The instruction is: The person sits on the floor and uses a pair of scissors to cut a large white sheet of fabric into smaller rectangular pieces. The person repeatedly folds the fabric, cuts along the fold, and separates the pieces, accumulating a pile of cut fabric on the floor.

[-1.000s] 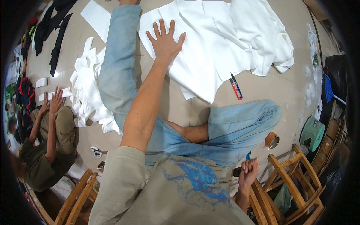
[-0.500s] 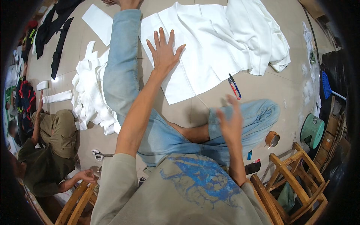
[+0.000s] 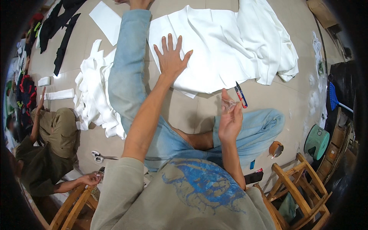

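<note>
A large piece of white fabric lies spread on the tiled floor, wrinkled and bunched toward its right end. My left hand presses flat on its left part, fingers spread. Just off the fabric's near edge, my right hand is raised with fingers drawn together on a thin pale thread; part of the thread trails by the fingertips. Close beside those fingertips, a pair of thread snips with red and dark blue handles rests on the floor, its points toward the fabric.
White fabric strips are heaped left of my outstretched leg, near a white rectangular piece. A co-worker sits at the left, with scissors nearby. Wooden stools, a green stool and a tape roll are at right.
My right hand has moved up toward the fabric's near edge, its fingers now closed on thread. The fabric's near-left corner has folded back. My left hand stays flat on the cloth.
</note>
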Demonstrator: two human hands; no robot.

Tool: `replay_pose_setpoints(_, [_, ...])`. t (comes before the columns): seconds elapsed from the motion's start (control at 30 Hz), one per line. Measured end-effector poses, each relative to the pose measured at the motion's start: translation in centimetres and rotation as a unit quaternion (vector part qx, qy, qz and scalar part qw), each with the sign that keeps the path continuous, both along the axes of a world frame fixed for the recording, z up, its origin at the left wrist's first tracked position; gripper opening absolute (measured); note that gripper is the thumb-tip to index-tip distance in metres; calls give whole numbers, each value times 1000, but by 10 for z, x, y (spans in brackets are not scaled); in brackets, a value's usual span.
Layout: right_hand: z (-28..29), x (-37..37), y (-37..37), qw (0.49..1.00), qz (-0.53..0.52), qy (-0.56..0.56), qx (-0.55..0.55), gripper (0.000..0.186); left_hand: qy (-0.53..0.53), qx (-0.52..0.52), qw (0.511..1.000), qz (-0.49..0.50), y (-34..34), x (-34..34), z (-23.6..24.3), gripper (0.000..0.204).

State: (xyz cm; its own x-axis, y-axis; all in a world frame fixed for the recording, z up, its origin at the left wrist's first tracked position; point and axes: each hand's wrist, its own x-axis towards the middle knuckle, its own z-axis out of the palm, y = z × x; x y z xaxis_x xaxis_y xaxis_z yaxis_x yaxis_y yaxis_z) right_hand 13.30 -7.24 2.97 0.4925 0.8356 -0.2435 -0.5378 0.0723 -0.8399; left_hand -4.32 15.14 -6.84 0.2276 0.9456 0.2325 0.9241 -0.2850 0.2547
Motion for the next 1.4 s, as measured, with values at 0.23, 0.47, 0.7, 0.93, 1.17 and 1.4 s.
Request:
replay_pose_setpoints(0.23, [18,5,-7,973,-42,204,-97,37,0,16,999,28,4,5,-5,81])
replay_pose_setpoints(0.47, [33,19,-95,981,-42,150,-120,37,4,-5,999,42,3,9,-7,80])
replay_pose_setpoints(0.7, [76,63,-215,979,-44,97,-174,34,6,-5,998,56,1,7,-10,78])
replay_pose_setpoints(0.93, [63,74,-180,883,71,-282,-367,27,8,9,998,55,-3,16,-19,78])
replay_pose_setpoints(1.17, [-7,-1,-19,648,355,-587,-331,47,-2,-8,1000,18,2,23,-6,84])
replay_pose_setpoints(1.4, [-16,26,-50,839,328,-359,-244,28,-8,0,999,38,9,7,-15,91])
